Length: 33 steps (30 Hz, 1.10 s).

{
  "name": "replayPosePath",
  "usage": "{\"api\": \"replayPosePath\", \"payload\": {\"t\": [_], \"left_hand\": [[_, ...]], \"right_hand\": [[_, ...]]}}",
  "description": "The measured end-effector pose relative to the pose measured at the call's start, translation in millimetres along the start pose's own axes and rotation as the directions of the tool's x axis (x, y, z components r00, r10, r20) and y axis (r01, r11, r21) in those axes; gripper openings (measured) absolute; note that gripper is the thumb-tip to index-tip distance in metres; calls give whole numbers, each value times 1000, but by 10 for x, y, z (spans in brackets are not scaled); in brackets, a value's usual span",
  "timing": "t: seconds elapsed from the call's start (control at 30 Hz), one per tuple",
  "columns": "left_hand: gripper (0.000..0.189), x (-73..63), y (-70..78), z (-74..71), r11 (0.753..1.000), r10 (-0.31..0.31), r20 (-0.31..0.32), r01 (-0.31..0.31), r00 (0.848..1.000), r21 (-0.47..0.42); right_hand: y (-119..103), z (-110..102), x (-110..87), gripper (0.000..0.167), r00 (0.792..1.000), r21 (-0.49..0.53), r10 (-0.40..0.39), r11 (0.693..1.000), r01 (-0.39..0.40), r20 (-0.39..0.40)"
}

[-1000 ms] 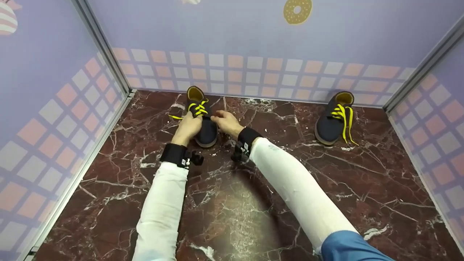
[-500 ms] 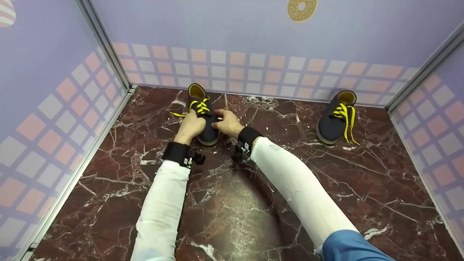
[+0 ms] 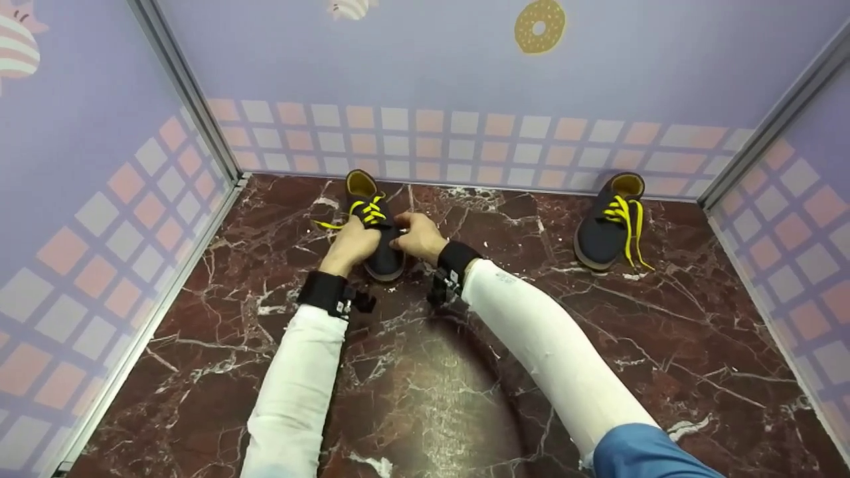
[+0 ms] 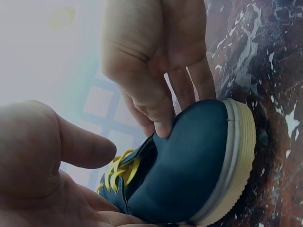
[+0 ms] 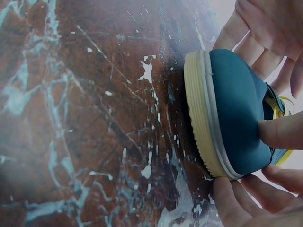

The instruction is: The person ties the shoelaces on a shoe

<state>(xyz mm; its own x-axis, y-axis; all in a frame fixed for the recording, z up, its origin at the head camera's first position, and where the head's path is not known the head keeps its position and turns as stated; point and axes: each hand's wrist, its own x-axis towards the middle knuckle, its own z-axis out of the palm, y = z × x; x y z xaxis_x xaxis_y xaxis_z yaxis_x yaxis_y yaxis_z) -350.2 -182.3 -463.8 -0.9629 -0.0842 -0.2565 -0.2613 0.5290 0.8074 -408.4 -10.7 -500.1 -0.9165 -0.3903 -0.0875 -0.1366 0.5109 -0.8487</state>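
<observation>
My right hand point(image 3: 423, 237) grips the shoe point(image 3: 385, 259) from 3 o'clock; left hand point(image 3: 352, 244) flanks 9, unclenched. Should squeeze evenly, sole point(image 5: 202, 118) flat.

Counts: two hands, left hand point(image 3: 355, 240) and right hand point(image 3: 420, 236); two wrist straps point(image 3: 322, 290); two white sleeves point(image 3: 295, 385). Two dark shoes point(image 3: 385, 259); three loose lace ends point(image 3: 327, 225) visible. Three wall panels point(image 3: 431, 66), two metal posts point(image 3: 186, 86). Wall prints: one doughnut point(image 3: 555, 30), two striped sweets point(image 3: 16, 46), both cut off.
</observation>
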Motion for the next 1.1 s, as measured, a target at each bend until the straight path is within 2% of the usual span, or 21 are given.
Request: {"api": "replayPosePath", "payload": {"t": [0.07, 0.4, 0.63, 0.73, 0.77, 0.8, 0.9, 0.97, 1.0, 1.03, 1.1], "left_hand": [[79, -9, 22, 9, 1000, -8, 14, 8, 1000, 15], [75, -25, -4, 93, 997, 57, -10, -56, 998, 55], [67, -42, 60, 96, 989, 68, -17, -65, 998, 136], [65, 50, 19, 119, 985, 66, -17, -62, 998, 161], [66, 208, -116, 147, 987, 81, -15, -78, 997, 143], [69, 298, -186, 167, 985, 94, -20, -90, 995, 148], [73, 351, -225, 198, 984, 97, -16, -94, 995, 152], [75, 271, -186, 203, 985, 97, -12, -94, 995, 146], [75, 99, -42, 190, 984, 78, -9, -76, 997, 159], [75, -2, 31, 187, 986, 67, 2, -67, 998, 153], [81, -36, 50, 212, 986, 66, 12, -67, 998, 154]], "right_hand": [[7, -15, -12, 62, 1000, 1, 5, 1000, -5, 2], [44, -38, -121, 66, 1000, -34, -11, 999, 11, -14], [44, -84, -162, 65, 1000, -59, -24, 998, 23, -17], [56, -96, -173, 66, 1000, -63, -15, 998, 14, -7], [60, -99, -177, 67, 1000, -57, -10, 998, 10, -5], [65, -103, -181, 67, 1000, -53, -8, 999, 7, -6], [121, -99, -157, 66, 1000, -63, -9, 998, 8, -17], [123, -108, -173, 65, 1000, -84, -9, 996, 8, -15], [128, -115, -180, 65, 1000, -96, -11, 995, 10, -12], [135, -121, -185, 66, 1000, -107, -10, 994, 9, -7], [150, -129, -200, 66, 1000, -140, -15, 990, 13, -11]]}}
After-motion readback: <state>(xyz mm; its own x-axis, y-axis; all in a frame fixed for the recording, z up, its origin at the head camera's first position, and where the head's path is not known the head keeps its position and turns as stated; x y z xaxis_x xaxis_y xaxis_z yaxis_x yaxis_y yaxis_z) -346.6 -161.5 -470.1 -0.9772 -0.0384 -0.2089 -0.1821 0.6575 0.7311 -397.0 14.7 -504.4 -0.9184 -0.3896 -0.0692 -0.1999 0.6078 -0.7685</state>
